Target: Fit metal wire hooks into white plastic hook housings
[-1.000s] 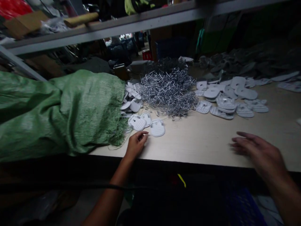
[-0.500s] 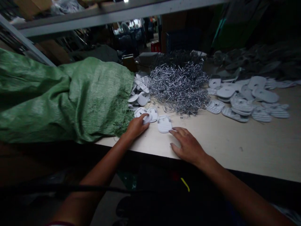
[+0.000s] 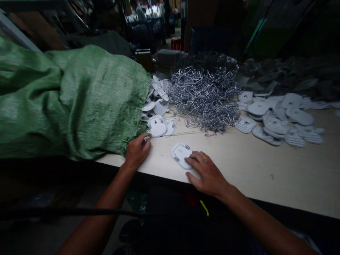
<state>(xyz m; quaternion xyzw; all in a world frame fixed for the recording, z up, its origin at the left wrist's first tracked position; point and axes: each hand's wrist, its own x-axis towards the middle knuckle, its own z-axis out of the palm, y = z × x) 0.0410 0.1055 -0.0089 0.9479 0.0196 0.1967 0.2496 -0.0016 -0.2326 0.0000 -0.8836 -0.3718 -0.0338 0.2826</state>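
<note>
The light is dim where I work. What there is falls on the middle of the frame, so the pale tabletop (image 3: 239, 156) and the heap of wire clips (image 3: 204, 95) catch most of it, the wires glinting. The green woven sack (image 3: 74, 102) shows a soft sheen at left. The upper right and the whole bottom edge sink into near black. My left hand (image 3: 136, 152) and right hand (image 3: 207, 175) look dark against the table. Straight lines bow toward the frame's edges, and the far background is soft.
</note>
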